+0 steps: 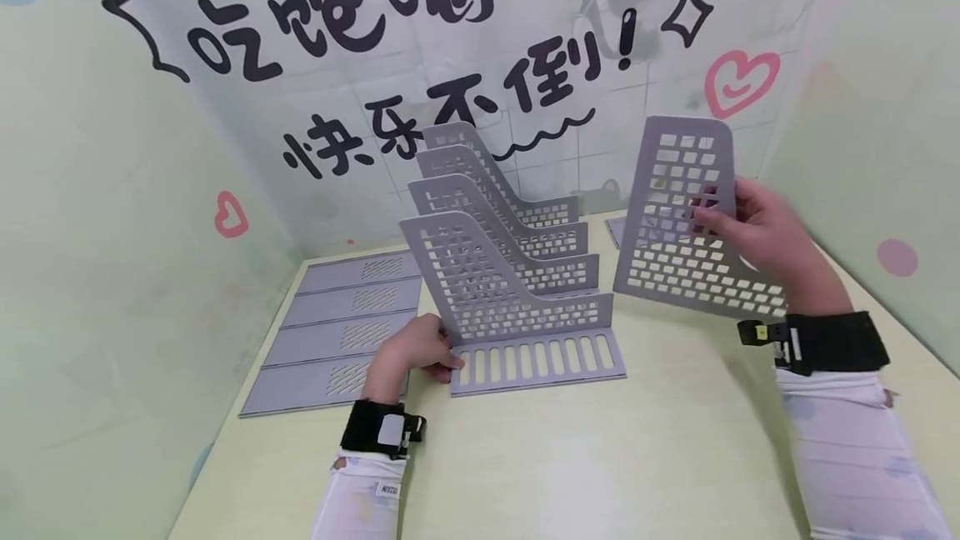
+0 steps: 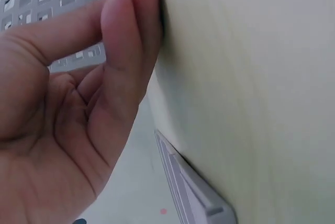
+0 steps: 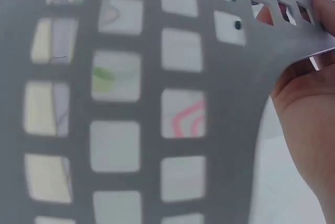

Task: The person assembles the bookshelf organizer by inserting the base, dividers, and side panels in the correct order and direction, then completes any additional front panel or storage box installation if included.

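A grey plastic file rack (image 1: 517, 319) with several upright perforated dividers stands in the middle of the table. Its slotted base strip (image 1: 540, 362) faces me. My left hand (image 1: 420, 348) pinches the left end of that base between thumb and fingers; in the left wrist view, the left hand (image 2: 94, 72) has its fingertips at the top edge of the picture. Off to the right, my right hand (image 1: 772, 232) holds a loose perforated divider panel (image 1: 675, 215) upright by its curved edge, thumb on the near face. The divider panel (image 3: 225, 103) fills most of the right wrist view.
Flat grey panels (image 1: 337, 323) with slanted slots lie in a row on the left of the table (image 1: 675, 440). Another flat grey piece (image 1: 617, 230) lies at the back right, partly behind the held panel. A printed curtain (image 1: 480, 40) hangs behind the table.
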Demonstrator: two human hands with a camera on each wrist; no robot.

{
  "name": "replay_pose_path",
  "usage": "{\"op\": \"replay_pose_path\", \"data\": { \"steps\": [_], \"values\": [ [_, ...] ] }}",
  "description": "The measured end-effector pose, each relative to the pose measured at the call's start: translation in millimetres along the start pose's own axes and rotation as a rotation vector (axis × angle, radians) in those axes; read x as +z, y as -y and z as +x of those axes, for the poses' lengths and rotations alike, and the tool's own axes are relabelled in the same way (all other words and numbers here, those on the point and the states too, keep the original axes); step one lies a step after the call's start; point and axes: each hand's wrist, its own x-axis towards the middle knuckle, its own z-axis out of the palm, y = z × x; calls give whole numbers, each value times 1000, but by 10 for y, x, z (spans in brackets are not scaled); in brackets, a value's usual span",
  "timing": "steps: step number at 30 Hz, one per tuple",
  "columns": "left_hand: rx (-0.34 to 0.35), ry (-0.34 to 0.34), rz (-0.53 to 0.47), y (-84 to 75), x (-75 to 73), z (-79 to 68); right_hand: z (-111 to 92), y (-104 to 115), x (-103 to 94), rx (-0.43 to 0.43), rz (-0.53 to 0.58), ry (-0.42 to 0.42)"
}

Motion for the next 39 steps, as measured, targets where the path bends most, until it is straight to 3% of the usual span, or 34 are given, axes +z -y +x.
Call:
{"op": "replay_pose_path", "data": {
  "steps": [4,8,11,15,19,23,26,33,39],
  "values": [
    [0,-19,-3,-27,25,25,-41,163,-103,-140,21,-96],
    [3,-30,59,-47,45,34,-124,303,-244,-176,86,-124],
    [27,-7,131,-62,34,13,-210,355,-322,-229,69,-42],
    [89,74,175,-54,-5,-37,-310,310,-326,-289,125,140],
    [138,132,175,-26,-38,-85,-378,214,-290,-253,138,283],
    [158,162,174,29,-62,-117,-390,168,-272,-194,-59,369],
    [173,172,155,80,-74,-119,-363,165,-244,-180,-140,406],
    [210,180,111,117,-76,-89,-337,172,-176,-163,-169,409],
    [202,191,140,92,-71,-63,-343,149,-181,-169,-160,381]
  ]
}}
